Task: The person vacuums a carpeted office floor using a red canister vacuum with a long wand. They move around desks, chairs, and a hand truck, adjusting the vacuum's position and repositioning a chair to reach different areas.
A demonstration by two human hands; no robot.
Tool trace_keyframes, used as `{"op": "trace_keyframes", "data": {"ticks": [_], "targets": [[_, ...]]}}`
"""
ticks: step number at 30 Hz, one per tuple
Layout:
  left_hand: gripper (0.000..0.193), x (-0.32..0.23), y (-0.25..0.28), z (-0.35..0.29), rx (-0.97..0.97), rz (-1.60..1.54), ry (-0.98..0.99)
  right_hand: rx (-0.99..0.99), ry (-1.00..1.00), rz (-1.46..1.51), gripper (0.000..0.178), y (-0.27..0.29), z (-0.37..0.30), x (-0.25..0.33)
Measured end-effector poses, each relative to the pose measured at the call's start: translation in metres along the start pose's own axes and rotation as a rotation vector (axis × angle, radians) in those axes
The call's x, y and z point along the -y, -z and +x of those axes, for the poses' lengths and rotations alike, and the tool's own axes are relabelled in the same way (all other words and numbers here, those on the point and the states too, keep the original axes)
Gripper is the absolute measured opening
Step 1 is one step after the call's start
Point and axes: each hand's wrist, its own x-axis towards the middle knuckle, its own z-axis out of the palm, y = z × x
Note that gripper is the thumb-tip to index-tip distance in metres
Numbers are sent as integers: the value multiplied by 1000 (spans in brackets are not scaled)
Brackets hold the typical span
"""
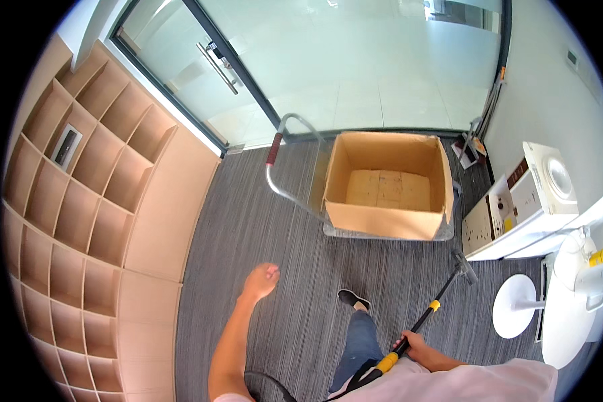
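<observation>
The black-and-yellow wand (422,321) is held by the right grip (409,343), closed around its shaft, and is slanted forward, seemingly so that its flat head (467,268) can be laid on the grey floor (301,268) near the cart (335,232). The left grip (262,280) is curled in, with nothing seen inside, and is held out, perhaps for balance. The open cardboard box (385,220) is carried by the cart, thus kept off the floor.

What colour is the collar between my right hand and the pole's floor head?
Yellow: the collar on the black pole shows best in the head view.
</observation>
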Motion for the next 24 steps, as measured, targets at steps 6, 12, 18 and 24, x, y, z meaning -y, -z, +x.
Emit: {"op": "trace_keyframes", "data": {"ticks": [6, 12, 18, 24], "targets": [[61, 10, 20, 311, -443, 361, -111, -128, 54, -11, 14, -85, 51, 57], [54, 57, 17, 507, -395, 127, 217, -320, 65, 58, 16, -159, 51, 72], [43, 60, 23, 538, -245, 73, 290, -381, 4, 81, 16, -165, 76, 97], [45, 173, 54, 545, -335, 260, 299, -363, -22, 65, 24, -193, 93, 118]]}}
